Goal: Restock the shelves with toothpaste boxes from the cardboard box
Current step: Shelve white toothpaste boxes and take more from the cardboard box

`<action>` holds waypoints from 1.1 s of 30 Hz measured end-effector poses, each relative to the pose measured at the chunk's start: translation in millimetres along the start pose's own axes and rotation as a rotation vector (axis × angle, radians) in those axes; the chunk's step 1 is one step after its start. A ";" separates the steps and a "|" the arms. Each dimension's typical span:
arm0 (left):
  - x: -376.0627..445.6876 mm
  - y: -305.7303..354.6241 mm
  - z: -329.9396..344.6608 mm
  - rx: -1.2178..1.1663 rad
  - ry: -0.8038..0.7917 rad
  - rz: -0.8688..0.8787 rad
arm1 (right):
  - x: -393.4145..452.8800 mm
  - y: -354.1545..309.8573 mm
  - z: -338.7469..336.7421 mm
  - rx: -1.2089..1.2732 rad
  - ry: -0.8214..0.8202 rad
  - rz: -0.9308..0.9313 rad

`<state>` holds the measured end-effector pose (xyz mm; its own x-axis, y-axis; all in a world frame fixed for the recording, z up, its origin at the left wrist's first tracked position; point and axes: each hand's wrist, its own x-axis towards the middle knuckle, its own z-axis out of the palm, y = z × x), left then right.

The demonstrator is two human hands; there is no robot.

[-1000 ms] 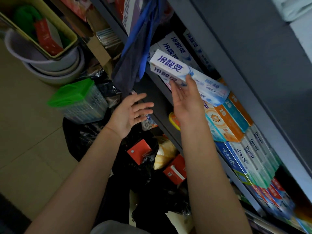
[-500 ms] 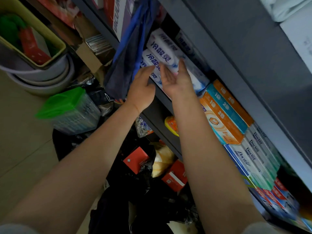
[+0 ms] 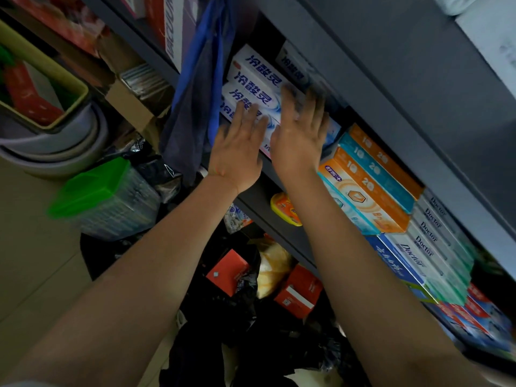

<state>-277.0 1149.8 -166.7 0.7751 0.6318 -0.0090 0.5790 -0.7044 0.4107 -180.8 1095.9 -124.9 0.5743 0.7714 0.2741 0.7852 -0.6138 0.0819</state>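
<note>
risk: with my left hand (image 3: 237, 152) and right hand (image 3: 300, 135) both flat, fingers straight, pressing the white boxes (image 3: 251, 90) stacked on the shelf (image 3: 268, 166), an uneven shove could slide the stack crooked or tip one box off the front edge.

A single head-worn wide-angle camera looks forward and down, tilted, close along both forearms toward the shelf (image 3: 268, 169) and floor (image 3: 33, 261) below.
</note>
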 end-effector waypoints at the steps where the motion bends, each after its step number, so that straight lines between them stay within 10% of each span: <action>1: 0.1 -0.7 2.6 0.002 0.005 0.001 | -0.8 -1.6 3.5 -0.040 -0.013 -0.023; 27: -3.5 -8.4 13.0 0.007 0.020 -0.017 | -1.1 -3.6 7.4 0.061 -0.249 0.079; 33: 1.1 -3.3 5.2 0.051 -0.043 -0.030 | -23.8 1.8 -10.8 0.242 -0.100 -0.012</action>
<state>-276.7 1151.2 -172.8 0.7668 0.6390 -0.0607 0.6133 -0.7015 0.3628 -195.6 1074.6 -120.9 0.5752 0.7985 0.1778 0.8177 -0.5557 -0.1502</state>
